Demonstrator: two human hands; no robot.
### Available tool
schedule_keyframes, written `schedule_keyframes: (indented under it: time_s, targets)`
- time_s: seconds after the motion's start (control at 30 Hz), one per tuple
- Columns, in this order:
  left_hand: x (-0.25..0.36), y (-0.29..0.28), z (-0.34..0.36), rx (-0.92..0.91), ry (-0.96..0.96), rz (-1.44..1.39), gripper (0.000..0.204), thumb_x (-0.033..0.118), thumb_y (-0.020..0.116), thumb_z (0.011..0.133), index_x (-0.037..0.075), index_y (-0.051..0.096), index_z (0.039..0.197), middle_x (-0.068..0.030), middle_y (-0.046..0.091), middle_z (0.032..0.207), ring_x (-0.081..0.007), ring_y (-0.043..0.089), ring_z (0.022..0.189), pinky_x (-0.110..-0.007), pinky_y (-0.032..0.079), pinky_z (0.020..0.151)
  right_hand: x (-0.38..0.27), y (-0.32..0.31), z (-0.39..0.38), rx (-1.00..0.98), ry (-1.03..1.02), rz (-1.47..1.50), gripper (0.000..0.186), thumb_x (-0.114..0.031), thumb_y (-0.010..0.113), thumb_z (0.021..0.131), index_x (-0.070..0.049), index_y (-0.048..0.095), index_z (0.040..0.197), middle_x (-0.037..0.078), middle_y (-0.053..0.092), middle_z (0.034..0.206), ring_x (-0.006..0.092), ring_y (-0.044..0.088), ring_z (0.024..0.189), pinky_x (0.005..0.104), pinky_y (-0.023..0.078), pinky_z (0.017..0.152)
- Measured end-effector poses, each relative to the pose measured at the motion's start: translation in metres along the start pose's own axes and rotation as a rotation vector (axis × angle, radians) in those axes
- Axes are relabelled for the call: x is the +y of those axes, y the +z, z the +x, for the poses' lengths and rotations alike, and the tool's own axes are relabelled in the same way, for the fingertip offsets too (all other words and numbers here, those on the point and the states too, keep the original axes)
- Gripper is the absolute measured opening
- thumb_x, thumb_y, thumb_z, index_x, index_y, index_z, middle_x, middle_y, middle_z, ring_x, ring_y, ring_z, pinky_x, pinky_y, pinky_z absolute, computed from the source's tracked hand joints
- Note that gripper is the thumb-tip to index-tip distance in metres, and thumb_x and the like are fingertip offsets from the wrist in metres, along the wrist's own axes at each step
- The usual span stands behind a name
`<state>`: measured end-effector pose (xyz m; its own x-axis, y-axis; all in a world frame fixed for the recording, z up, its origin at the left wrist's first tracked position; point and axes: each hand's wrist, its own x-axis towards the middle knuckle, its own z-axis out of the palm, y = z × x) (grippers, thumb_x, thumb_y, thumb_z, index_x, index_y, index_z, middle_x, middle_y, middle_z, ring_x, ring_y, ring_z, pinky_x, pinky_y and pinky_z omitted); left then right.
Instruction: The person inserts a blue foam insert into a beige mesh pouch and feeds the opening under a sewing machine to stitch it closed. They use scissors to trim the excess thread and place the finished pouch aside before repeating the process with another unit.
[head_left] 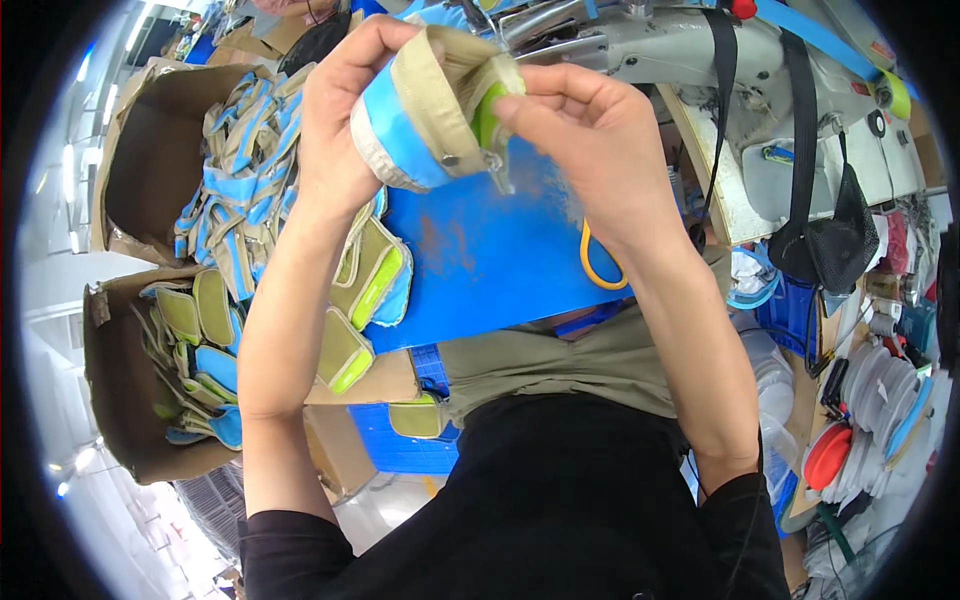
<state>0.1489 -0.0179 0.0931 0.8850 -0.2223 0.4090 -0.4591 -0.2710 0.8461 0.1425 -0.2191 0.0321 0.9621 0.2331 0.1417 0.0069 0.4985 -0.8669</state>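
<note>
A ring-shaped fabric band point(405, 120) in khaki, bright blue and white is held up between my hands above the blue work surface. My left hand point(335, 120) grips its left side, with the fingers curled round the back and partly hidden. Thumb and fingers of my right hand point(590, 125) pinch the band's right edge, where a lime green piece point(488, 115) shows inside the opening. A small metal-looking dot sits on the khaki part near the lower edge. Beneath my left forearm lie khaki pieces with lime green strips point(375, 280).
A sewing machine point(680, 45) stands at the far right. One orange handle loop point(597, 262) lies near my right forearm. To the left, an upper cardboard box point(150, 160) holds khaki and blue bands; a lower box point(120, 400) holds flat pieces. Black straps point(795, 130) hang at right.
</note>
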Motion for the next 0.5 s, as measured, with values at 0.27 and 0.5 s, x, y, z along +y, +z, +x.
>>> schedule_keyframes:
  time_s: [0.27,0.5]
  targets:
    - [-0.003,-0.006,-0.001,-0.016,-0.034,0.047,0.010,0.015,0.068,0.104,0.006,0.065,0.108,0.0056,0.068,0.096,0.0006,0.057,0.084,-0.018,0.045,0.074,-0.002,0.001,-0.002,0.004,0.025,0.019,0.024,-0.003,0.076,0.091,0.007,0.072,0.113,0.009,0.076,0.096,0.0094,0.069,0.085,0.0235,0.056,0.076]
    - [0.010,0.001,-0.003,-0.135,0.165,0.277,0.023,0.009,0.076,0.094,0.002,0.067,0.113,-0.0091,0.074,0.114,-0.0145,0.068,0.104,-0.029,0.053,0.092,0.004,0.002,0.000,0.015,-0.005,0.003,0.021,-0.003,0.076,0.092,0.007,0.072,0.110,0.007,0.075,0.093,0.0083,0.068,0.081,0.0228,0.055,0.073]
